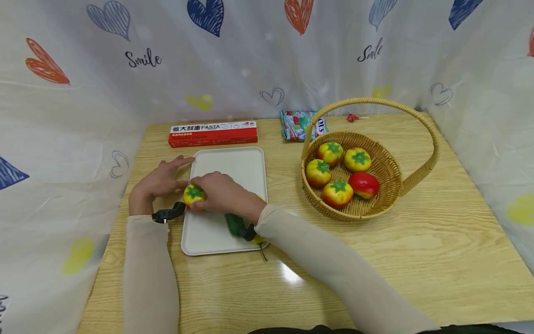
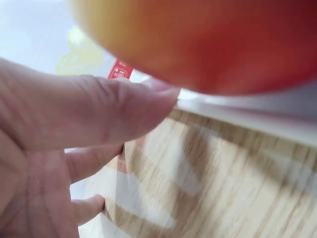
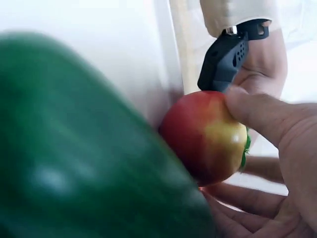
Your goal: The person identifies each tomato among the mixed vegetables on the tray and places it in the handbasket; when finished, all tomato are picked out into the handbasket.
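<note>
My right hand (image 1: 223, 192) pinches a red-and-yellow fruit with a green leafy top (image 1: 194, 194) between thumb and fingers, at the left rim of a white tray (image 1: 208, 236). Close on the fruit's left is my left hand (image 1: 162, 178), fingers spread, its index fingertip by the tray's upper left corner. The left wrist view shows that thumb (image 2: 114, 106) just below the fruit's red side (image 2: 223, 54). A smooth dark green vegetable (image 1: 234, 224) lies on the tray, partly hidden under my right wrist; it looms large in the right wrist view. A yellow piece and a thin stem show beside it.
A wicker basket (image 1: 394, 185) with a tall handle stands to the right, holding several similar fruits and a red one (image 1: 364, 185). Behind the tray lies a red pasta box (image 1: 213, 134). A candy bag (image 1: 297, 125) and a red lollipop (image 1: 352, 118) lie at the back edge.
</note>
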{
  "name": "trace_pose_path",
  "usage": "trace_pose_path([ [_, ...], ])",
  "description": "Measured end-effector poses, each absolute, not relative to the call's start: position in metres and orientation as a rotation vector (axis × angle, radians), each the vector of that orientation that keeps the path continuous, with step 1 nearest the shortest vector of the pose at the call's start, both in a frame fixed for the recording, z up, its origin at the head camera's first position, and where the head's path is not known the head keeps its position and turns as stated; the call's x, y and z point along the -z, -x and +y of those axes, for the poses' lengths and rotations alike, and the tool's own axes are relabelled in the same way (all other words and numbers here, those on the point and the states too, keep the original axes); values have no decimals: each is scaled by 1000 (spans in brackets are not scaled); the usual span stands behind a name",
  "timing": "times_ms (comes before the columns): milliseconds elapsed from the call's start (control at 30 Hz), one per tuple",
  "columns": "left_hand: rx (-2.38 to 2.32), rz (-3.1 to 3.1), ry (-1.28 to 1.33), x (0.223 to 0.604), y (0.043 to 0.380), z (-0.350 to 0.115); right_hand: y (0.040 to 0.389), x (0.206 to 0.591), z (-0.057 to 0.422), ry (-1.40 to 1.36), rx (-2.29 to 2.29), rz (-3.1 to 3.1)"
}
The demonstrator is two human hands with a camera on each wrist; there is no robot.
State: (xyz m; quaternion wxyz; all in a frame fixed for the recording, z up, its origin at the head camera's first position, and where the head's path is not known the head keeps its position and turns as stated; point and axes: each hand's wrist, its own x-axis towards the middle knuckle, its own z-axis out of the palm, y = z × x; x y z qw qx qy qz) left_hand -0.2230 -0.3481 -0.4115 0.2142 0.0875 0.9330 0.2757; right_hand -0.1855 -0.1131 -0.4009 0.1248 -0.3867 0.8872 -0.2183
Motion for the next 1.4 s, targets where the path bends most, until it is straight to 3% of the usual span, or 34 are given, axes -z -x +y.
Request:
trace_pose_path([
  [233,-739,2598,-262,413,224,-348,184,399,-101,1206,742,2548],
  [500,-762,2566,-201,415,225,-347,170,374,-32,1136,1195,2443],
  [733,-759,2580,-208,414,224,-350,154,365,49,946,1581,2408],
  [1033,-757,2583,-224,414,221,-350,148,375,150,612,1738,2475],
  [1400,-751,2588,-238,416,223,-348,147,389,219,258,1507,2668],
])
